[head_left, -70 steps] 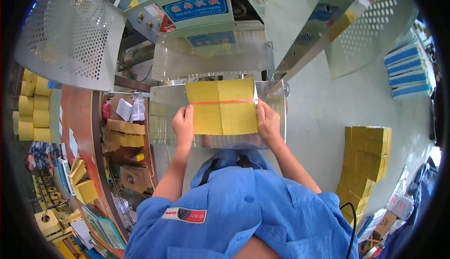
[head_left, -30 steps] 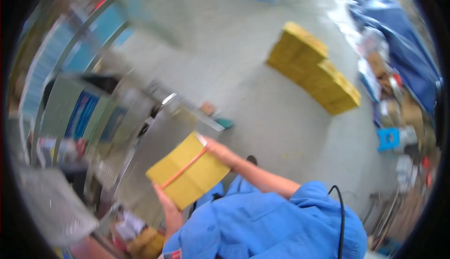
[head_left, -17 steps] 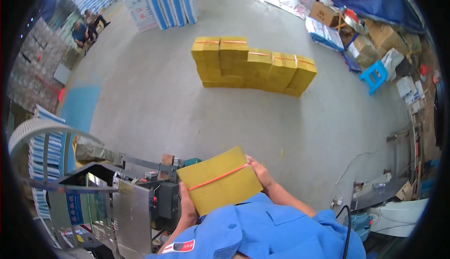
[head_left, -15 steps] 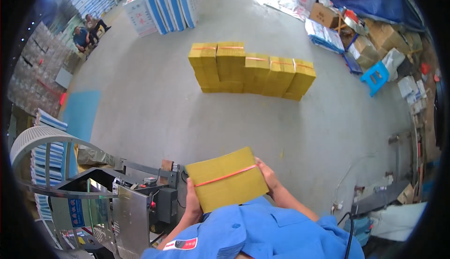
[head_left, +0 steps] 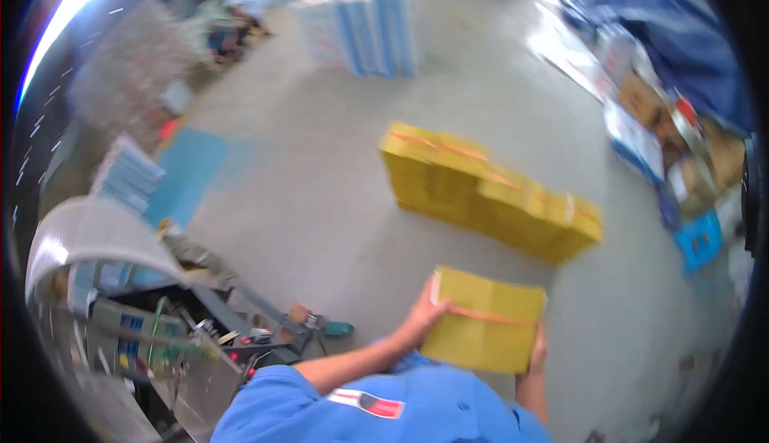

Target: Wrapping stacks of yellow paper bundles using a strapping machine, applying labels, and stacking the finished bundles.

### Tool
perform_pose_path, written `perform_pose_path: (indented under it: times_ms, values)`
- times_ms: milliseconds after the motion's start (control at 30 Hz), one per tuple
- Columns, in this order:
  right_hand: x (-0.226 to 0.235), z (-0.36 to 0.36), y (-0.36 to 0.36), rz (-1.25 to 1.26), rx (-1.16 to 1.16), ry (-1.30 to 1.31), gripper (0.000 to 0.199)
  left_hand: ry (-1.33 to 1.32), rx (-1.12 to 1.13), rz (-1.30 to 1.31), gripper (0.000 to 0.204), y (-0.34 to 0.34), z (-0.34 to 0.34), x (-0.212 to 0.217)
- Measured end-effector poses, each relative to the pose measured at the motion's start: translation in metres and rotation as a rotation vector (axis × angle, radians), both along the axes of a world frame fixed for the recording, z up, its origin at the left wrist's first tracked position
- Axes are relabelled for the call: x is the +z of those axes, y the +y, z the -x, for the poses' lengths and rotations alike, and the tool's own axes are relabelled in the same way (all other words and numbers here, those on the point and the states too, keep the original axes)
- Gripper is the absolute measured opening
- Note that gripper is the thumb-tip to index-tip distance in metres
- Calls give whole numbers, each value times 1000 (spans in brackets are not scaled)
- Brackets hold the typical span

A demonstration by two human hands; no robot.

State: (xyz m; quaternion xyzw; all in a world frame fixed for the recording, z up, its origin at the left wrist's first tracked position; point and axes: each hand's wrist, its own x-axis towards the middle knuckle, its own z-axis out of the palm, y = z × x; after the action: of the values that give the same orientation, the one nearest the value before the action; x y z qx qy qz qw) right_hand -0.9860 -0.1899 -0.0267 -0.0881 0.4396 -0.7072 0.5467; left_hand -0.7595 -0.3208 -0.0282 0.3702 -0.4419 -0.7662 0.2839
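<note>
Between my two hands, close to my body, I hold a yellow cardboard bundle (head_left: 481, 343) with an orange strap across it. My left hand (head_left: 424, 315) grips its left edge, the thumb lying over the top face. The right edge is held by my right hand (head_left: 537, 355), whose fingers are partly hidden behind the bundle. Ahead on the floor stands a row of stacked yellow cardboard bundles (head_left: 469, 195), strapped in orange too. Its left part is taller than its right part. A gap of bare floor separates the row from the bundle I hold.
At the lower left stands a metal machine (head_left: 200, 347) with a curved guard (head_left: 104, 239). Blue-and-white packs (head_left: 376, 34) stand at the far side. To the right are a blue stool (head_left: 699, 243), cardboard boxes and a blue tarp (head_left: 665, 34). People sit at the far left.
My view has turned left, blurring the picture. The held bundle has shifted right and tilted the other way, still in both hands. The yellow row appears nearer and further right.
</note>
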Motion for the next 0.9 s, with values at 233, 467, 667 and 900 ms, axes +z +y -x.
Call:
perform_pose_path:
  times_ms: [233,467,667,900]
  values:
    - [-30,84,-78,-36,-112,-52,44,-60,-136,-38,77,-108,102,6]
    - [-109,200,-190,-90,-131,-18,47,-112,-230,-132,73,-243,227,-38]
    - [-165,279,-304,-90,-61,72,51,-204,-167,-244,62,-349,303,-95]
    - [-213,323,-393,-158,20,166,57,-296,-31,-328,58,-425,349,-156]
